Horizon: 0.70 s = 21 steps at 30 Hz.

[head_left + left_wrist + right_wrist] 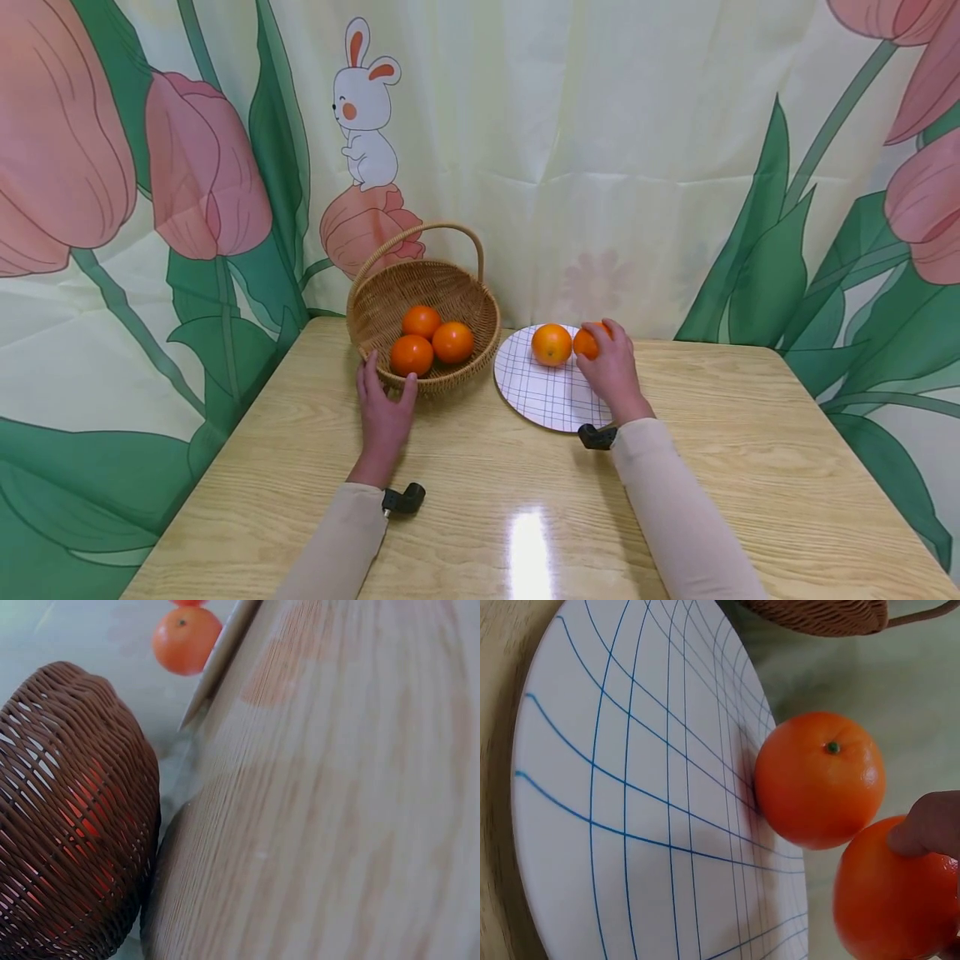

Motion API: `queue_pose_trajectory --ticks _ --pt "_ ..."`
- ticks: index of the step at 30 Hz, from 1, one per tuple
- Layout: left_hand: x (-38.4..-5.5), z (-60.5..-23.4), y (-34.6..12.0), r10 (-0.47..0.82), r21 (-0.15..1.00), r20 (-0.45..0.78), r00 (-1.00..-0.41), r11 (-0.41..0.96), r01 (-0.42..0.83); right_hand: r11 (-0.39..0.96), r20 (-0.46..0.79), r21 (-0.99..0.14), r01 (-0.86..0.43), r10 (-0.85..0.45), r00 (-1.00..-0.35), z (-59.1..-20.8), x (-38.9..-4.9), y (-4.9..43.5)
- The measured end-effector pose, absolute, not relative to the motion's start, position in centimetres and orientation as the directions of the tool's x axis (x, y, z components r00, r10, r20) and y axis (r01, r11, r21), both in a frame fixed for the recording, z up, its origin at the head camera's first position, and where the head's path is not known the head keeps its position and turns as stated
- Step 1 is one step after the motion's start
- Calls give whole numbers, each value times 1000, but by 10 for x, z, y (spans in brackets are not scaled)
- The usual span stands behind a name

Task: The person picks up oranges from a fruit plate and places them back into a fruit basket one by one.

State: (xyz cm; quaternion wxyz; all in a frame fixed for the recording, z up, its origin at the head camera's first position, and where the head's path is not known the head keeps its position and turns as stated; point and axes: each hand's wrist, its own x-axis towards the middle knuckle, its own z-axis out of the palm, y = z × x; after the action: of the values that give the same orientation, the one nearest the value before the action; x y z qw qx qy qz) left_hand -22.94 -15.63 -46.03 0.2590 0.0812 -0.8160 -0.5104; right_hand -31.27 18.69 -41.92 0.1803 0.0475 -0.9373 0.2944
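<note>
My left hand (pixel 384 421) rests at the near left rim of a wicker basket (pixel 401 287), its fingers and thumb spread along the edge. Three oranges (pixel 453 342) lie inside the basket, which tilts toward me. On the right, my right hand (pixel 615 375) grips an orange (pixel 889 900) over the far side of a round white plate (pixel 543 404) with blue grid lines. Beside it, a second orange (pixel 551 345) with a small green stem end (pixel 832 748) sits on the plate. The left wrist view shows the basket's woven side (pixel 75 825) but not the hand.
A light wooden table (pixel 480 483) carries everything. Behind its far edge hangs a curtain (pixel 600 167) printed with tulips and a rabbit. The basket's arched handle (pixel 442 227) rises just in front of the curtain. The plate stands close to the basket's right side.
</note>
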Motion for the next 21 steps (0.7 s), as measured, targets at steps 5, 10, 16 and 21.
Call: queue_pose_trajectory --ticks 5,10,16,21 --pt "-229 -461 -157 -396 875 344 -852 464 138 820 374 -533 -207 9 -927 -415 -310 181" --pt "-230 -462 -157 -397 878 351 -848 454 151 811 381 -540 -226 -4 -925 -412 -308 176" --pt "-232 -464 -158 -398 880 352 -847 450 155 809 408 -533 -248 -11 -913 -410 -306 170" --pt "-232 -465 -158 -393 875 365 -844 453 168 808 422 -528 -260 -16 -906 -407 -303 167"
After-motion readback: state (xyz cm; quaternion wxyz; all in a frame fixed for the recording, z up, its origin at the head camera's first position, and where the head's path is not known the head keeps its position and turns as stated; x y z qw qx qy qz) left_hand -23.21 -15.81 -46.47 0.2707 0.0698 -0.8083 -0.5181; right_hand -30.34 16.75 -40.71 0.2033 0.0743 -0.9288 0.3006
